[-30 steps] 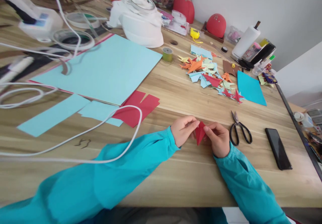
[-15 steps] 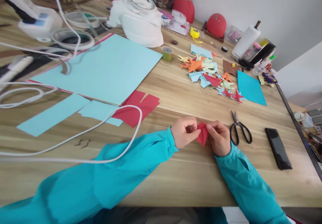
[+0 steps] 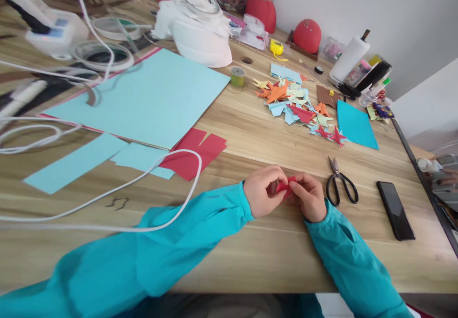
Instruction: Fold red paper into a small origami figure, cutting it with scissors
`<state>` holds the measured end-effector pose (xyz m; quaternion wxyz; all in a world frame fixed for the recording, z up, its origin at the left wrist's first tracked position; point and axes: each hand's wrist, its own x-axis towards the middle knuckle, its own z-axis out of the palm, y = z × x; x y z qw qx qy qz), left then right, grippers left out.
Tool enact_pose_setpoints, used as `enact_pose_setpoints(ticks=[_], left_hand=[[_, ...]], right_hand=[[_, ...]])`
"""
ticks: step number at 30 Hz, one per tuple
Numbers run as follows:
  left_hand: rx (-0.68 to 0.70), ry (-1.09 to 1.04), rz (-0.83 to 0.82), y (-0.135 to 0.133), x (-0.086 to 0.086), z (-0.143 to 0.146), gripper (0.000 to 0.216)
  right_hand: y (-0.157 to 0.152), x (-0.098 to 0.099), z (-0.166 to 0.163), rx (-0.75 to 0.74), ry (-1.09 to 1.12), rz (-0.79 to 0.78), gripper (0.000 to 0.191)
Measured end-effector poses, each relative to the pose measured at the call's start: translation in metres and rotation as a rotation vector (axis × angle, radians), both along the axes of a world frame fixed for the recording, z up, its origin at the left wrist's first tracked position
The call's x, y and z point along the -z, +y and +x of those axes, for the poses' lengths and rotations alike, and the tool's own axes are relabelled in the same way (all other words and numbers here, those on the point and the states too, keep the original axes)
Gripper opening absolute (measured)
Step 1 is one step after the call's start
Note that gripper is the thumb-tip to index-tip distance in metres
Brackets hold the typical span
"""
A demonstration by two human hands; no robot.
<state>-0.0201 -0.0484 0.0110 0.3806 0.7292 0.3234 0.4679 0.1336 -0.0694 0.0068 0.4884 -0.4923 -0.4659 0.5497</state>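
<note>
A small piece of folded red paper (image 3: pixel 285 185) is pinched between my two hands, just above the wooden table. My left hand (image 3: pixel 264 190) grips its left side with thumb and fingertips. On the other side my right hand (image 3: pixel 308 195) pinches it, thumb on top. The fingers cover much of the paper. Black-handled scissors (image 3: pixel 338 179) lie to the right of my right hand, apart from it. Red paper pieces (image 3: pixel 203 153) rest to the left of my hands. Farther back is a pile of folded paper cranes (image 3: pixel 300 106) in several colours.
Large light-blue sheets (image 3: pixel 143 98) cover the left side. A white cable (image 3: pixel 107 227) loops over the table towards my left sleeve. At right lies a black phone (image 3: pixel 395 210). Bright blue paper (image 3: pixel 357 125) and a green thread spool (image 3: pixel 237 76) sit farther back.
The red paper has gone from a flat, upright diamond to a narrower folded shape, with less of it showing. My hands have drawn closer together around it.
</note>
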Motion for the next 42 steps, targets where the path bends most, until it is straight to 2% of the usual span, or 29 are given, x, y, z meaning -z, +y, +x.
enact_pose_setpoints(ticks=[7, 15, 22, 24, 26, 30, 36, 42], left_hand=[[0.014, -0.006, 0.032, -0.001, 0.004, 0.0, 0.008], [-0.058, -0.01, 0.004, 0.002, 0.004, -0.001, 0.012], [-0.063, -0.043, -0.036, 0.006, 0.004, -0.003, 0.007], [-0.061, -0.04, -0.065, 0.007, 0.004, -0.004, 0.008], [-0.058, -0.041, -0.08, 0.009, 0.005, -0.005, 0.008], [-0.025, -0.07, -0.119, 0.011, 0.006, -0.004, 0.009], [0.026, -0.077, -0.255, 0.008, 0.007, -0.001, 0.009], [0.036, -0.058, -0.339, 0.007, 0.001, -0.001, 0.011]], right_hand=[[-0.001, 0.001, 0.002, -0.013, -0.011, -0.001, 0.017], [-0.001, 0.005, 0.005, -0.037, 0.05, 0.023, 0.012], [0.0, 0.005, 0.002, 0.113, 0.12, 0.04, 0.016], [0.0, 0.006, 0.001, 0.138, 0.13, 0.067, 0.011], [0.0, 0.008, 0.002, 0.128, 0.096, 0.077, 0.002], [-0.001, 0.009, 0.004, 0.085, 0.013, 0.061, 0.008], [0.001, 0.004, 0.004, 0.007, -0.019, 0.123, 0.005], [-0.001, 0.005, 0.003, -0.026, -0.005, 0.024, 0.007]])
